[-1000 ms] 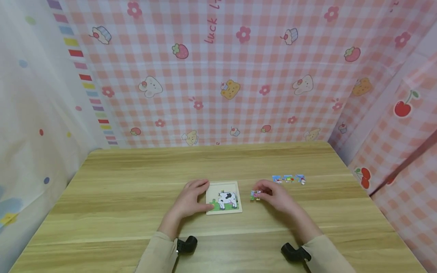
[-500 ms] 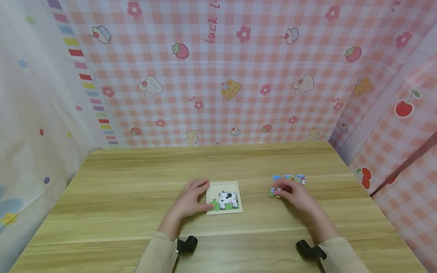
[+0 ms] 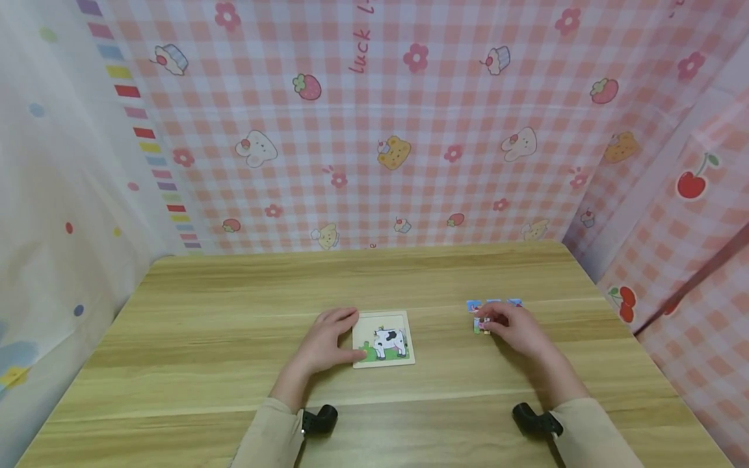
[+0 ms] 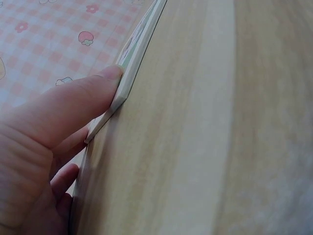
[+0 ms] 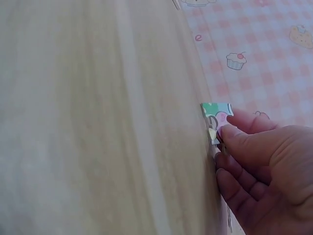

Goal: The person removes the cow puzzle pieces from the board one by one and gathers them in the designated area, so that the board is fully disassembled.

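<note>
A square wooden puzzle board (image 3: 391,339) lies flat on the table, with a black-and-white cow on green grass in its frame. My left hand (image 3: 328,339) holds the board at its left side, thumb on the lower left corner and fingers along the edge by the upper left one. In the left wrist view the thumb (image 4: 83,100) presses on the rim. My right hand (image 3: 519,330) pinches a small puzzle piece (image 5: 214,117), green and pink, between thumb and forefinger, low over the table right of the board. Its fingers partly cover the piece.
Behind the right hand lie loose blue puzzle pieces (image 3: 473,305) in a row, partly hidden by the fingers. A pink checked cloth (image 3: 374,130) hangs at the table's back edge. More cloth hangs at both sides.
My right hand has moved right with the puzzle piece, away from the board and to just in front of the loose pieces. The left hand and the board have stayed put.
</note>
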A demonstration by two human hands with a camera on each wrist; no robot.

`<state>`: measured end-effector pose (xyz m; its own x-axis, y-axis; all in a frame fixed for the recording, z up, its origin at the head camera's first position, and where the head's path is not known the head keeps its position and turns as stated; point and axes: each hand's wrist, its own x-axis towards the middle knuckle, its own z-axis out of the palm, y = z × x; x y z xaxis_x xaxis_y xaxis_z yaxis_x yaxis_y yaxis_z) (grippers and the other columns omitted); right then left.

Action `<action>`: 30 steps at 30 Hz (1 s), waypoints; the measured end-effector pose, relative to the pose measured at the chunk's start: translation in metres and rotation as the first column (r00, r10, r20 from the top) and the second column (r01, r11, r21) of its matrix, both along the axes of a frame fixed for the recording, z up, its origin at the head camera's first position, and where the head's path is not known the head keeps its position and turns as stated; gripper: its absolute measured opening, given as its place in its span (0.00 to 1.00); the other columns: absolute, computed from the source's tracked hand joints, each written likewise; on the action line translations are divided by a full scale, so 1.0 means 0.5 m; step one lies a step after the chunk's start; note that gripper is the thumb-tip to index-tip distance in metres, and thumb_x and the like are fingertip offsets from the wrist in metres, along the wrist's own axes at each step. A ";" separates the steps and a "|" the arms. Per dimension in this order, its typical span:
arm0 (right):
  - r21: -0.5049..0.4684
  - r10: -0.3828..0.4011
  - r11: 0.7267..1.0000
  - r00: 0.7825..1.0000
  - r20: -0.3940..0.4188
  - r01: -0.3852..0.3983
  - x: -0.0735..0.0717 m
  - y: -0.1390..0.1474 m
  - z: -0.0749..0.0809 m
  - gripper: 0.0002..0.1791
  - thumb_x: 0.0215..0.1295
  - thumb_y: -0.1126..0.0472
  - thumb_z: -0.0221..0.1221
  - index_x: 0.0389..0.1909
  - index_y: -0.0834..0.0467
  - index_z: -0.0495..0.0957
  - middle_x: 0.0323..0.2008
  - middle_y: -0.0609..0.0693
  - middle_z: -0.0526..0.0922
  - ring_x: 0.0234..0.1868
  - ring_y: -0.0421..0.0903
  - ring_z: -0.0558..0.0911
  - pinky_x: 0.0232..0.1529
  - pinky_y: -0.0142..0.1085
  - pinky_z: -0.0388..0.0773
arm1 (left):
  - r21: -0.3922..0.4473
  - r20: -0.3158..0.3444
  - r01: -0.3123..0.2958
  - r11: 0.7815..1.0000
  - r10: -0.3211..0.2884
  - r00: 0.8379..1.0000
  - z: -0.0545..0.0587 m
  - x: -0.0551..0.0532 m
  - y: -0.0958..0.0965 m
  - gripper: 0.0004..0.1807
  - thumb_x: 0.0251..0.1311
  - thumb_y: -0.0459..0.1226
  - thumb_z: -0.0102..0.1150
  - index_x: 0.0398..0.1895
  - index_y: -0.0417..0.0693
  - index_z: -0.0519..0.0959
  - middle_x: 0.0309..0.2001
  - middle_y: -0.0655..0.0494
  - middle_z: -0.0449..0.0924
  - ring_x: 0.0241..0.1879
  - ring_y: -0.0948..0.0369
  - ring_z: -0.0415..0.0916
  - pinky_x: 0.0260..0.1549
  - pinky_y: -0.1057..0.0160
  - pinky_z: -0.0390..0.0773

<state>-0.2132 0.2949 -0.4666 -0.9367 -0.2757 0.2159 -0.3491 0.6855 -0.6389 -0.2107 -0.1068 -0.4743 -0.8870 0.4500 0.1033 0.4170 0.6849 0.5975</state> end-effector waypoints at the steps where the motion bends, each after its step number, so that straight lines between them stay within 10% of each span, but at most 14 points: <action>1: 0.006 -0.002 1.000 1.000 -0.010 0.002 -0.001 0.000 -0.001 0.08 0.62 0.70 0.65 0.42 0.60 0.84 0.36 0.49 0.84 0.35 0.40 0.77 0.38 0.34 0.76 | 0.001 -0.001 0.001 1.000 -0.001 1.000 0.000 0.000 0.000 0.46 0.50 0.49 0.75 0.70 0.39 0.69 0.71 0.48 0.64 0.72 0.44 0.54 0.69 0.44 0.56; 30: 0.055 -0.047 0.997 0.990 -0.132 0.055 -0.001 -0.009 -0.012 0.09 0.57 0.71 0.68 0.38 0.58 0.86 0.34 0.48 0.79 0.34 0.44 0.79 0.39 0.38 0.77 | -0.011 0.001 -0.003 1.000 0.003 1.000 0.001 -0.001 0.000 0.46 0.50 0.50 0.75 0.70 0.40 0.68 0.72 0.48 0.64 0.72 0.44 0.53 0.69 0.43 0.56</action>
<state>-0.2136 0.2903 -0.4725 -0.9146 -0.2437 0.3226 -0.3905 0.7392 -0.5487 -0.2110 -0.1068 -0.4740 -0.8884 0.4485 0.0976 0.4145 0.6926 0.5904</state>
